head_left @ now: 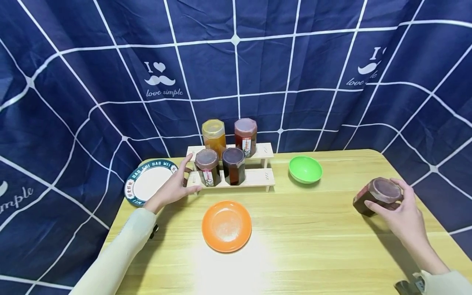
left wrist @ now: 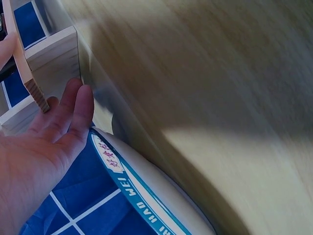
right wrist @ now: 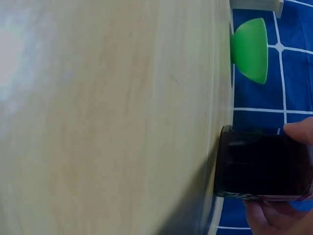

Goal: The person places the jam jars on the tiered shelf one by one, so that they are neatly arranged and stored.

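Note:
At the left end of a two-tier wooden rack [head_left: 254, 177], my left hand [head_left: 176, 186] spreads its thumb and fingers beside a dark lidded jar [head_left: 207, 167] on the lower tier. In the left wrist view, its lower fingers [left wrist: 84, 110] extend past the end of the shelf board [left wrist: 51, 58]. My right hand [head_left: 407, 215] grips another dark jar [head_left: 380, 194] at the table's right side, thumb on one side and fingers on the other. The right wrist view shows this jar [right wrist: 264, 164] with its base close to the tabletop.
A second dark jar [head_left: 234, 166] shares the lower tier; a yellow jar [head_left: 214, 137] and a reddish jar [head_left: 246, 137] stand on the upper one. A green bowl [head_left: 305, 169] sits right of the rack, an orange plate [head_left: 226, 226] in front, a blue-rimmed plate [head_left: 151, 182] left.

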Demonstrator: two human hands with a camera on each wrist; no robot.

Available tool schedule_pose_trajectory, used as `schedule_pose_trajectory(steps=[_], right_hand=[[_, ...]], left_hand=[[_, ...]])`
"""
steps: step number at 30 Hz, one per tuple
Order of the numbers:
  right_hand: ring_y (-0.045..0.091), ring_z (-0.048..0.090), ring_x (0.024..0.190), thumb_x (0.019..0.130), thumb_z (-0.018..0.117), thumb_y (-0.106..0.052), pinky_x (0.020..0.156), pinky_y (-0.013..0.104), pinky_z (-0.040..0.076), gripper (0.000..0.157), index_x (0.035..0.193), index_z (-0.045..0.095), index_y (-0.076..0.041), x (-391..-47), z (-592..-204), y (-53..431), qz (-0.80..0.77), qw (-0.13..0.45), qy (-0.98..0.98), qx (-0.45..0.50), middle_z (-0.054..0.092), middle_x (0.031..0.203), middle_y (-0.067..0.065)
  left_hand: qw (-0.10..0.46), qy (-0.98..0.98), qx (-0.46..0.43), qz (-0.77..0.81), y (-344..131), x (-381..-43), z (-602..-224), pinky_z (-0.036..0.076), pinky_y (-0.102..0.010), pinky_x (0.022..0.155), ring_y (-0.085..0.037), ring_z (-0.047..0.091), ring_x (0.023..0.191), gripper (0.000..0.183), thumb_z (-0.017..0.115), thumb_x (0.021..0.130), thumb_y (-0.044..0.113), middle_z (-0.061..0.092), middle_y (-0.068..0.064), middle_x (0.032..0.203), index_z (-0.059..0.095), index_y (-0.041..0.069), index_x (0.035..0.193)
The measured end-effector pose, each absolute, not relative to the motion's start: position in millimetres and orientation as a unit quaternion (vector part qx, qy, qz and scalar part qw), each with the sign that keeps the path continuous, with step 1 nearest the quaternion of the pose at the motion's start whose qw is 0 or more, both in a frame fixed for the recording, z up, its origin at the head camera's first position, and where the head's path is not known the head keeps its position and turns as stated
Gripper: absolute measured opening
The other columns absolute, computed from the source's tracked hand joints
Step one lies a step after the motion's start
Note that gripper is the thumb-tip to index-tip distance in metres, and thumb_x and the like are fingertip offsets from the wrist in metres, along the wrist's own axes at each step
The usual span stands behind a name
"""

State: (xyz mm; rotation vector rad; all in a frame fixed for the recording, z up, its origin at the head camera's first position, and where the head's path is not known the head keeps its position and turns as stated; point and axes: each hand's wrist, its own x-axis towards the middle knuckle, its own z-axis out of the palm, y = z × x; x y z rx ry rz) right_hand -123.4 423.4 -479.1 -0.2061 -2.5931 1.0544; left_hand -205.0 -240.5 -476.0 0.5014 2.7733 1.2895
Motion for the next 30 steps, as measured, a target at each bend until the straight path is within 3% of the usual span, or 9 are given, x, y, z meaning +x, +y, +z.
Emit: schedule_pose_trajectory(steps=[8,12,19,24,30], right_hand=[[-0.017,0.053,0.083,0.086,0.096,-0.031,0.067,0.030,0.039,0.102,0.168,0.037,-0.017,-118.7,-473.7,421.6,0.342,0.161,-0.923,-0.070,0.053,0.111,-0.023],[-0.014,0.055,0.084,0.087,0.096,-0.031,0.068,0.027,0.040,0.101,0.168,0.038,-0.019,-117.9,-470.5,414.7,0.346,0.158,-0.922,-0.064,0.053,0.107,-0.027],[-0.002,0.056,0.083,0.085,0.097,-0.030,0.069,0.020,0.041,0.100,0.167,0.041,-0.023,-113.0,-462.8,396.2,0.348,0.172,-0.920,-0.051,0.060,0.104,-0.010],[-0.006,0.057,0.089,0.085,0.097,-0.029,0.074,0.011,0.041,0.098,0.165,0.040,-0.028,-110.4,-454.1,381.9,0.369,0.172,-0.913,-0.037,0.061,0.107,-0.021],[-0.007,0.059,0.092,0.084,0.098,-0.026,0.077,0.009,0.043,0.099,0.163,0.038,-0.033,-110.1,-444.9,363.7,0.393,0.166,-0.904,-0.015,0.063,0.108,-0.026]], left_hand=[[0.018,0.891,0.170,0.421,-237.9,-204.7,-477.3,0.058,-0.050,0.087,-0.029,0.071,0.086,0.116,0.090,0.094,0.020,0.058,-0.032,0.140,0.008,0.019,0.176],[0.012,0.892,0.171,0.419,-238.7,-204.5,-478.4,0.058,-0.049,0.086,-0.028,0.070,0.086,0.117,0.091,0.093,0.019,0.059,-0.030,0.137,0.008,0.018,0.175],[0.013,0.893,0.168,0.417,-239.8,-205.1,-478.5,0.057,-0.049,0.086,-0.028,0.068,0.085,0.118,0.091,0.093,0.019,0.059,-0.028,0.138,0.007,0.021,0.176],[0.013,0.893,0.173,0.416,-240.4,-205.4,-478.0,0.057,-0.049,0.086,-0.027,0.069,0.085,0.118,0.091,0.093,0.020,0.059,-0.029,0.139,0.006,0.020,0.176],[0.015,0.892,0.172,0.418,-240.9,-205.7,-477.8,0.058,-0.050,0.087,-0.027,0.071,0.086,0.118,0.091,0.093,0.019,0.058,-0.030,0.140,0.006,0.020,0.176]])
